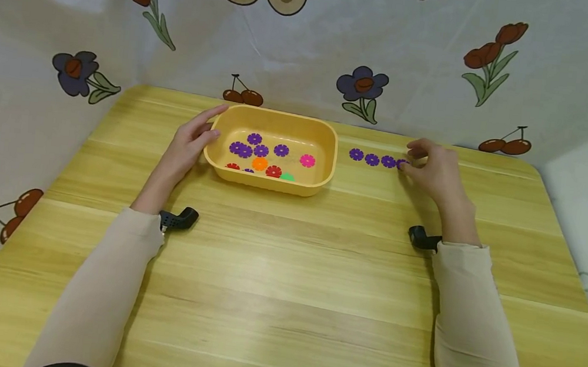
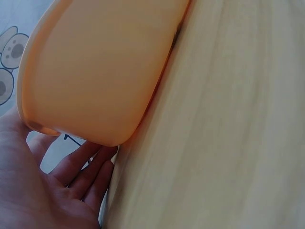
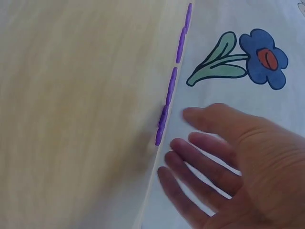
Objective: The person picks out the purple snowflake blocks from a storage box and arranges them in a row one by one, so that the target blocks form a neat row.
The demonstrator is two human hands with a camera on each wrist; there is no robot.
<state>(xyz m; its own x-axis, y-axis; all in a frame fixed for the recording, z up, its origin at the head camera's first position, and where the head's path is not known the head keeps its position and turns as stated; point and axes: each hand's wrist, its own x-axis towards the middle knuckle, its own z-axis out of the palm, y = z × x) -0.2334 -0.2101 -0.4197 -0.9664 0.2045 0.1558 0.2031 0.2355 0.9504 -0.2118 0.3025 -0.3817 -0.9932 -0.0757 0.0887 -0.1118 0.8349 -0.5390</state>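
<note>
A yellow plastic basin (image 1: 267,185) stands near the table's far edge. In it lie several purple flower-shaped plastic discs (image 1: 281,150), with pink (image 1: 307,160), orange (image 1: 260,163), red and green ones. My left hand (image 1: 190,138) rests against the basin's left end, thumb and forefinger at the rim; in the left wrist view its other fingers (image 2: 97,176) extend below the end wall. To the right of the basin, purple discs (image 1: 372,160) lie flat in a row. My right hand (image 1: 436,170) is at the row's right end, thumb close to the last disc, fingers loosely spread and holding nothing.
The wooden table (image 1: 274,282) stretches toward me from the basin and the row. A white cloth (image 1: 306,55) printed with flowers and cherries hangs behind the far edge. Black wrist cameras (image 1: 180,218) sit at both cuffs.
</note>
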